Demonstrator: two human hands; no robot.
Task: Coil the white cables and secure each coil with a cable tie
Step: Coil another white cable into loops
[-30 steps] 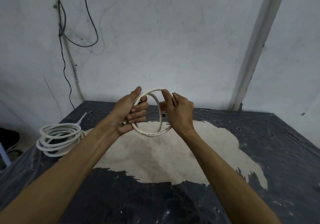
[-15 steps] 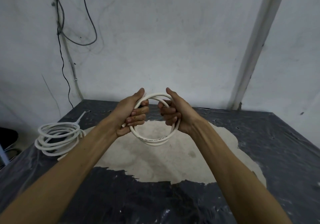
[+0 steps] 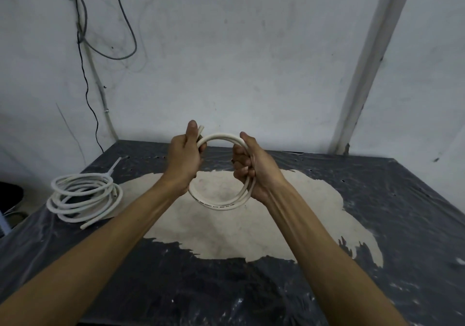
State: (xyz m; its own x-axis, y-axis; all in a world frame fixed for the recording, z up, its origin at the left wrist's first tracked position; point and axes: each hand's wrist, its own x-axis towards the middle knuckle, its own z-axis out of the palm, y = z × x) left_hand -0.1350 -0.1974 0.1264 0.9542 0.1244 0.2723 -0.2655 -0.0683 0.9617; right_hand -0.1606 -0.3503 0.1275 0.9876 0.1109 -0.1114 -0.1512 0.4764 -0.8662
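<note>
I hold a small coil of white cable (image 3: 218,203) upright above the middle of the table. My left hand (image 3: 185,158) grips its left side, thumb up, with a short cable end sticking out beside the thumb. My right hand (image 3: 251,168) is closed around the coil's right side, fingers wrapped over the loops. A second, larger white cable coil (image 3: 84,197) lies flat on the table at the left, with a white cable tie (image 3: 114,166) sticking out from its far side.
The table (image 3: 377,212) is covered in black plastic, worn through to a pale patch in the middle. A grey wall stands close behind, with dark wires (image 3: 85,36) hanging at the left and a white conduit (image 3: 372,61) at the right.
The coil was turned to face me more squarely. My right hand shifted from pinching the top to wrapping around the right side; my left hand rotated, thumb now up.
</note>
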